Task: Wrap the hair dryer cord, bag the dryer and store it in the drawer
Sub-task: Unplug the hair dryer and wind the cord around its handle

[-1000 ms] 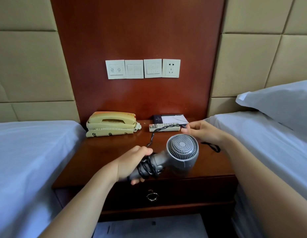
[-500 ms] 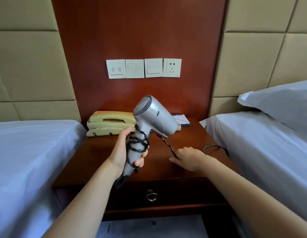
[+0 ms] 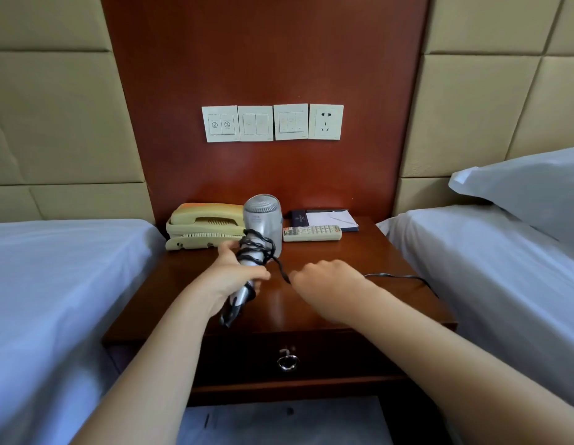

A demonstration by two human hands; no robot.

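Over the worktop (image 3: 359, 261), your left hand (image 3: 234, 277) is gripping the dryer (image 3: 263, 220) by its cord-wound handle, its long axis tilting up and away, while your right hand (image 3: 324, 281), just beside, is pinching the cord (image 3: 280, 268) leading right.

A dark wooden nightstand (image 3: 369, 252) stands between two white-sheeted beds. At its back left sits a cream corded telephone (image 3: 203, 226). At the back right a white remote control (image 3: 312, 233) lies flat, touching the front edge of a notepad (image 3: 330, 217) in a dark folder. A black cord (image 3: 398, 277) trails across the right side of the top and over the edge.
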